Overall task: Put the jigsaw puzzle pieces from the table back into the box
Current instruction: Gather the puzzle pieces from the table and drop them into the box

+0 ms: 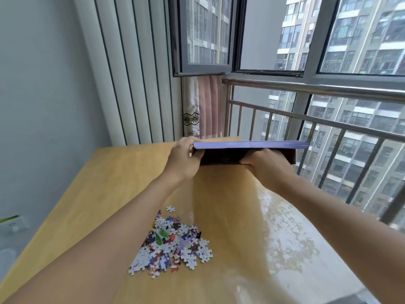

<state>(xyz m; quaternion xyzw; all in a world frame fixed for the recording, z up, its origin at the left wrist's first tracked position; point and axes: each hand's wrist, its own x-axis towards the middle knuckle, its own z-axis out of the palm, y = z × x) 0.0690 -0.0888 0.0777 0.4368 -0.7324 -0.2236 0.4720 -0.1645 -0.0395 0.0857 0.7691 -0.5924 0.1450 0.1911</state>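
Note:
A flat puzzle box with a purple lid edge and dark sides sits at the far end of the wooden table. My left hand grips its left corner, thumb on the lid edge. My right hand grips the box's near side, fingers curled under the purple lid. A heap of jigsaw pieces, mostly face down with some coloured ones, lies on the table nearer to me, below my left forearm. One stray piece lies just beyond the heap.
A metal railing and windows stand right behind the box. A pink curtain hangs at the far corner. A wall socket is on the left wall. The table's right half reflects window glare.

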